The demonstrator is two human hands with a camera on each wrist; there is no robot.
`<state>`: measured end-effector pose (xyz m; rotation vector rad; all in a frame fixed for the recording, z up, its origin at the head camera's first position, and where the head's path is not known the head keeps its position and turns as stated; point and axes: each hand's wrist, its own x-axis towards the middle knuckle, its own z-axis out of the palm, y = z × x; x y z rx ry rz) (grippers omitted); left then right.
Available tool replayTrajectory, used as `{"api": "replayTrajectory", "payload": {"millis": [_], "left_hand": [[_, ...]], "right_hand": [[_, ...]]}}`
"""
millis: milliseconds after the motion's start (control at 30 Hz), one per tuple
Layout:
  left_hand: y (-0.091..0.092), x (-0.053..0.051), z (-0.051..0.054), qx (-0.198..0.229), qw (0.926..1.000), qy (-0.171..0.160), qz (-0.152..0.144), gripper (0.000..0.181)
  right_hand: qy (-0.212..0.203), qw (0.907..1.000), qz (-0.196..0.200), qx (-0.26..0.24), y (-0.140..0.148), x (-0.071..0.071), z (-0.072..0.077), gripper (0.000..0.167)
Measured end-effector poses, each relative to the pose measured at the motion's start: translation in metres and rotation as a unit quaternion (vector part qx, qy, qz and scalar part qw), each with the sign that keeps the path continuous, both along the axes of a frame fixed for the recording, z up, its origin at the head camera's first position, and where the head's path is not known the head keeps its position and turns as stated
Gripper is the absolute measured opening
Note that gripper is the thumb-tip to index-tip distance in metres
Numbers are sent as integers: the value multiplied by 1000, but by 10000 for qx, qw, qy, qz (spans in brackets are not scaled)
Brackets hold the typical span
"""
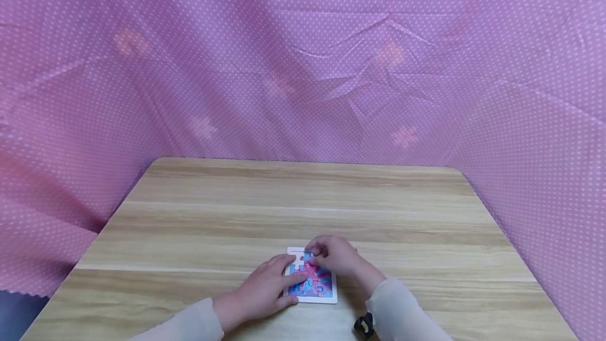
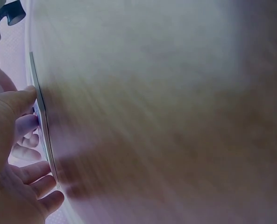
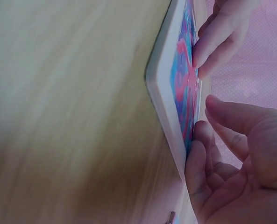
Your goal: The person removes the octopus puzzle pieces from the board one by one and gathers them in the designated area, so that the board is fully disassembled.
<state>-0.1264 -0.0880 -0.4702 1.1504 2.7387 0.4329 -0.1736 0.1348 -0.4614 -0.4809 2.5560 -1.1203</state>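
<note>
A small jigsaw puzzle (image 1: 310,289) in a white frame lies flat on the table, with blue, pink and purple pieces; bare white shows at its upper left. My left hand (image 1: 265,287) rests on its left side, fingers spread over the pieces and frame edge; the left wrist view shows the board's thin edge (image 2: 46,128) beside those fingers. Over the upper right part is my right hand (image 1: 335,255), with bent fingers and the thumb close to the index finger. In the right wrist view its curled lower fingers (image 3: 196,163) touch the frame. Whether its fingertips pinch a piece is hidden.
A small loose item (image 3: 171,217), perhaps a puzzle piece, lies on the wooden table (image 1: 303,199) past the right hand. Pink dotted cloth (image 1: 303,67) hangs behind the table and at both sides. A black strap (image 1: 364,325) is on the right wrist.
</note>
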Motion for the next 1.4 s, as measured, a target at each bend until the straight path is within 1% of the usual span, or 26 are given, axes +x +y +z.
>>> {"api": "replayTrajectory", "payload": {"millis": [167, 300, 400, 567, 700, 867, 967, 1067, 1200, 1300, 1400], "left_hand": [[0, 0, -4, -15, 10000, 62, 4, 48], [0, 0, -9, 2, 9999, 142, -17, 48], [1, 1, -11, 45, 9998, 198, -38, 48], [0, 0, -8, 81, 10000, 56, -7, 48], [0, -1, -6, 82, 10000, -52, 13, 48], [0, -1, -5, 118, 9999, 14, -40, 48], [0, -2, -5, 126, 9999, 36, -57, 48], [0, -2, -6, 115, 9999, 60, -68, 47], [0, -4, -7, 107, 9998, 97, -96, 47], [-1, -4, -8, 114, 9999, 81, -98, 47], [-1, -5, -8, 123, 9998, 87, -107, 47]], "right_hand": [[203, 9985, 238, 458, -2, 0, 2, 22], [309, 9966, 378, 666, -4, 1, 2, 22], [377, 9953, 445, 775, -4, 2, 2, 21], [353, 9950, 437, 831, -4, 2, 1, 20], [225, 9963, 339, 760, -5, 2, 2, 20], [39, 9982, 228, 561, -5, 1, 1, 20], [28, 9988, 244, 424, -4, -1, 1, 22], [-12, 9995, 177, 246, -2, -2, 1, 23], [-88, 9999, 92, 118, -1, -2, 0, 18], [-62, 9998, 123, 134, 0, -2, 0, 14], [-41, 9999, 94, 79, 2, -3, -1, 13]]}}
